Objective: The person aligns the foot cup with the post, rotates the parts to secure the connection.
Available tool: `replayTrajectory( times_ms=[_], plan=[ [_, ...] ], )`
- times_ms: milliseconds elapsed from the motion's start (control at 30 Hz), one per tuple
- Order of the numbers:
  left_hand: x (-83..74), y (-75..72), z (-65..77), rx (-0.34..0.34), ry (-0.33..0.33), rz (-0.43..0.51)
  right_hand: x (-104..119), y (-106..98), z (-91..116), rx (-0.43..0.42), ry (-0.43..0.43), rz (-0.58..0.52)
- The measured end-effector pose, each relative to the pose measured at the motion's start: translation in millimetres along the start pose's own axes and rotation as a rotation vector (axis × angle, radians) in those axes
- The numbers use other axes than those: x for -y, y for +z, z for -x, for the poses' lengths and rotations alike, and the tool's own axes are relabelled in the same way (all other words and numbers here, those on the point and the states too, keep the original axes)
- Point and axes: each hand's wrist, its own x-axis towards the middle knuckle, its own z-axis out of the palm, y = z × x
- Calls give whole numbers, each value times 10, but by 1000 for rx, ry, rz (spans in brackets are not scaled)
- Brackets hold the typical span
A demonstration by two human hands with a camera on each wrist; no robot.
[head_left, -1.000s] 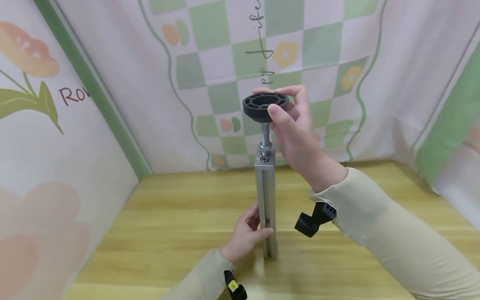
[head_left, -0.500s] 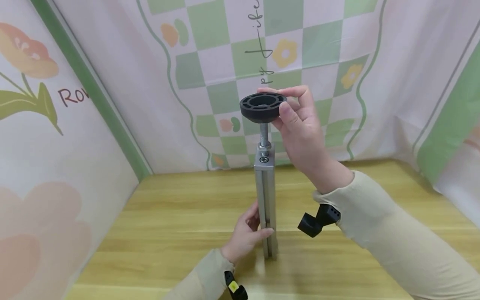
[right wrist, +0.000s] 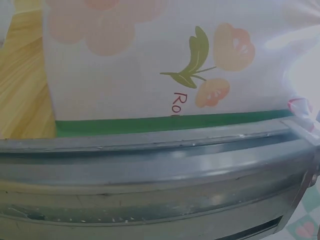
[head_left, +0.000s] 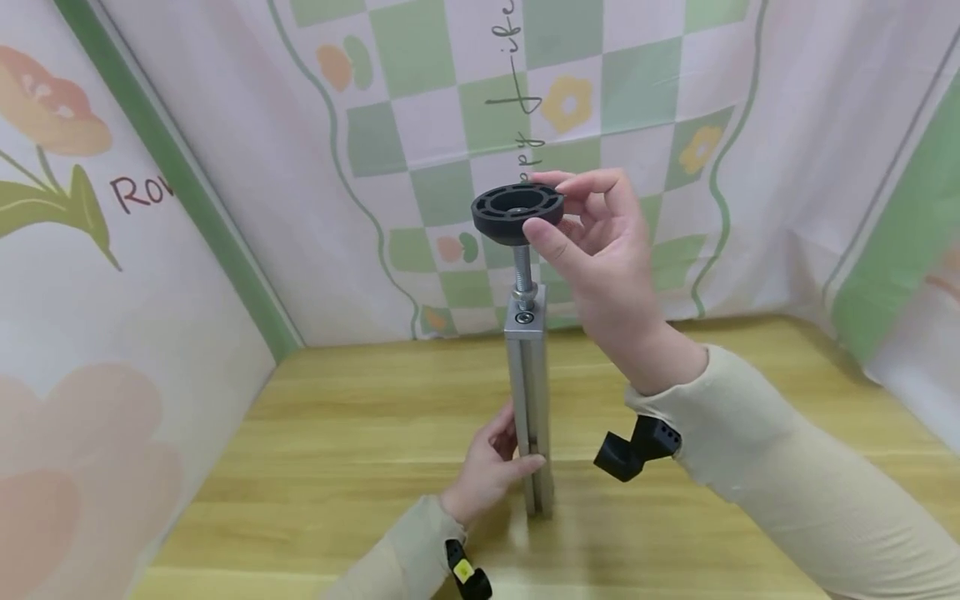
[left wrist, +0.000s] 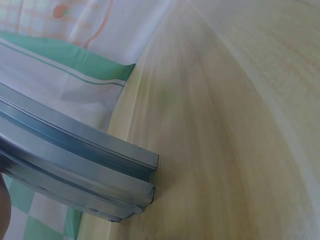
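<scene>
A slotted aluminium profile [head_left: 528, 375] stands upright on the wooden table. Its lower end shows against the wood in the left wrist view, where the profile [left wrist: 75, 160] looks tilted. My left hand [head_left: 483, 479] grips it low down, thumb across the near face and fingers behind. From its end plate rises a threaded rod [head_left: 522, 268] with a nut [head_left: 525, 295], topped by a black round levelling foot [head_left: 497, 227]. My right hand [head_left: 618, 258] holds this foot's right side, thumb at the near rim and fingers at the far rim.
The wooden table [head_left: 360, 433] runs back to a checkered curtain [head_left: 495, 108]. A flower-printed curtain [head_left: 112, 317] hangs at the left. Black mounts sit on both wrists, the right mount [head_left: 637, 450] hanging beside the profile.
My right thumb has moved off the foot's right side and round to its near rim. The foot and profile top sit slightly further left. My left hand keeps its grip low down.
</scene>
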Motion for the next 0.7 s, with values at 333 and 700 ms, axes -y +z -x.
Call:
replayTrajectory(
  times_ms=[333,700],
  plan=[
    [-11,-23,-34,22,24,-15,94,58,-47,-26,-92,218],
    [-17,-9,5,43,34,6,-42,10,-63,127,-127,41]
  ],
)
